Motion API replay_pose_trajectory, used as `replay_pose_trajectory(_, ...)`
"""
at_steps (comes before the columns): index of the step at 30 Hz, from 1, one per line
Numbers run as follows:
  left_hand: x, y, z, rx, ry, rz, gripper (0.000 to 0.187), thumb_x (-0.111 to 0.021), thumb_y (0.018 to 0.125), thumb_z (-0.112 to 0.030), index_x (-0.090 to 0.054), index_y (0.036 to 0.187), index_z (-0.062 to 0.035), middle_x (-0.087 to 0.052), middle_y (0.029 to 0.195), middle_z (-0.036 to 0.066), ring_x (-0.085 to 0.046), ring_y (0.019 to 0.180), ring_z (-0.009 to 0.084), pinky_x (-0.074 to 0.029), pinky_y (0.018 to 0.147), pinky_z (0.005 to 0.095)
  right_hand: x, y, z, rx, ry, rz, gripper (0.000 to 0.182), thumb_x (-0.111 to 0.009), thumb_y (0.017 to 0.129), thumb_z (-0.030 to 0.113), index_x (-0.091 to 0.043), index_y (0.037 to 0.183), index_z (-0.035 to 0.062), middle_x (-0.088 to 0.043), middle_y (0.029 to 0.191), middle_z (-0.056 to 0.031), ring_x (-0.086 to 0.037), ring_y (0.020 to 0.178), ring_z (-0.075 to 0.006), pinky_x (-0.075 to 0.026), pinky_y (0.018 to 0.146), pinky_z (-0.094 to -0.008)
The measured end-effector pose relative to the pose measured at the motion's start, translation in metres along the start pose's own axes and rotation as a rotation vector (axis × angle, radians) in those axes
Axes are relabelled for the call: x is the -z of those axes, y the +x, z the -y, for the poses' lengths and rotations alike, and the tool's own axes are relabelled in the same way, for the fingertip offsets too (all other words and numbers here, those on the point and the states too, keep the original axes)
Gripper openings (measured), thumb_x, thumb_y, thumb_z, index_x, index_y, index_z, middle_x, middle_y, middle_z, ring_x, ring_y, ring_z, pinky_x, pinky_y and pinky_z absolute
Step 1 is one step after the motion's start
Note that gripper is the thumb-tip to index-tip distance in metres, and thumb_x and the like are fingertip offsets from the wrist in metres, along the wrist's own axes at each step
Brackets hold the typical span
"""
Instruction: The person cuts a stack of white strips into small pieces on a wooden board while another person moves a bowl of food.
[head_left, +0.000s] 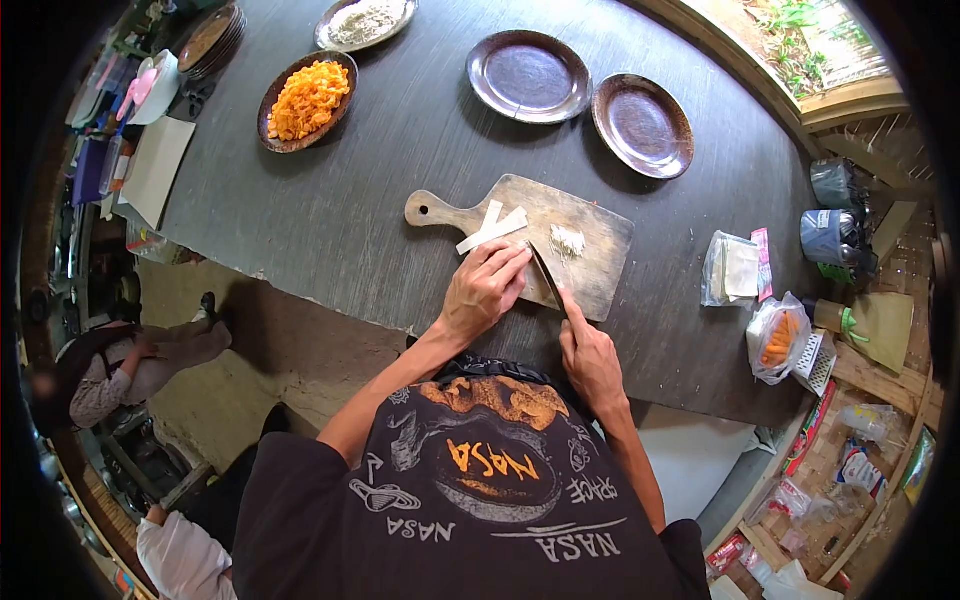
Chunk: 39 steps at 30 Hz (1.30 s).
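A wooden cutting board (590, 240) with a round-holed handle lies in front of me on the dark table. My right hand (592, 358) is closed round the handle of a knife (546, 274), its blade angled across the board beside my left fingertips. With curled fingers, my left hand (486, 286) presses a pale piece to the board, mostly hidden under the fingers. Flat white strips (492, 228) lie crossed just beyond that hand. A small heap of finely cut white shreds (568, 240) sits right of the blade.
An oval dish of orange shreds (308, 101) and a plate of white shreds (365, 20) stand at the back left. Two brown plates (530, 76) (643, 126) lie behind the board. At right are plastic packets (733, 268) and a bag of carrots (780, 340). Other people (105, 375) sit at left.
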<state>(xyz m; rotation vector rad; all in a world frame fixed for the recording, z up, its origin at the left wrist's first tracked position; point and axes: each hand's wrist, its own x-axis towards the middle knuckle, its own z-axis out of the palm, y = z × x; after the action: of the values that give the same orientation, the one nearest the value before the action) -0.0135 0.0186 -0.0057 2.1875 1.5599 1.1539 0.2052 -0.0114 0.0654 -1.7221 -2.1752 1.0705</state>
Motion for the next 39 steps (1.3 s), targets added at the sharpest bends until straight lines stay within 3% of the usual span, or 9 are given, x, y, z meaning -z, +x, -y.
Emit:
replay_pose_trajectory(23,0.001,0.0,-0.001,0.013,-0.005,0.004,0.036,-0.076,0.086,-0.006,-0.074,0.121,0.0008,-0.073,0.118,0.01,-0.065,0.117,0.0268,-0.054,0.104,0.0386,0.003,0.004,0.0,-0.006,0.077,0.032,0.056,-0.051,0.106,0.011,-0.042,0.161,0.0138,-0.067,0.084,-0.0301,-0.067,0.077,-0.0488,-0.051,0.075,-0.0573)
replay_pose_trajectory(39,0.003,-0.001,-0.002,0.006,0.007,0.034,0.035,-0.076,0.087,-0.007,-0.074,0.122,0.0004,-0.073,0.12,0.01,-0.064,0.118,0.0271,-0.054,0.104,0.0394,0.006,-0.014,-0.004,-0.02,-0.065,0.023,0.067,-0.057,0.1,0.008,-0.041,0.163,0.0223,-0.069,0.087,-0.0259,-0.068,0.075,-0.0458,-0.053,0.072,-0.0565)
